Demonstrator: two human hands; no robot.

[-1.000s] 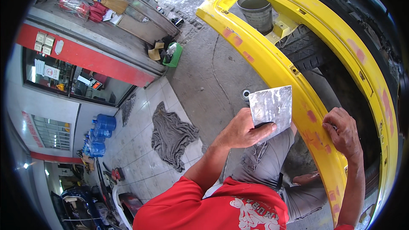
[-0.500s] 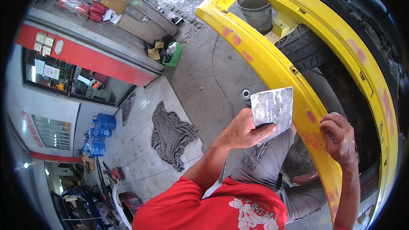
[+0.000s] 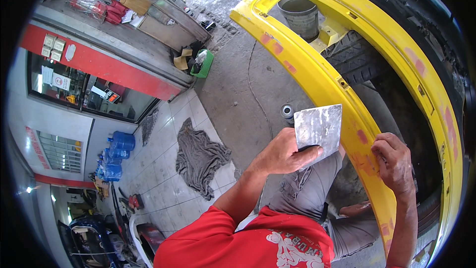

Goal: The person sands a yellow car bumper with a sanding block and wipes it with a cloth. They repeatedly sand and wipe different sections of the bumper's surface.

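My left hand (image 3: 293,154) grips a flat, squarish metal plate (image 3: 318,128), scuffed grey with whitish smears, thumb on top and fingers beneath. Just right of it runs a long, curved yellow car body panel (image 3: 317,75) with large openings and several dull reddish patches. Over the panel's near rail is my right hand (image 3: 394,161), fingers curled and pressed together close to a reddish patch (image 3: 366,165). What the right fingers hold, if anything, is hidden. Whether that hand touches the panel I cannot tell.
A round can (image 3: 287,111) stands on the concrete beyond my left hand. Through the panel's openings show a grey bucket (image 3: 301,20) and a black tire (image 3: 353,59). A crumpled grey cloth (image 3: 201,159) lies on the tiles at left, with blue water jugs (image 3: 119,146) farther off.
The view has shifted very slightly. Both hands keep practically the same pose, the left still holding the metal plate.
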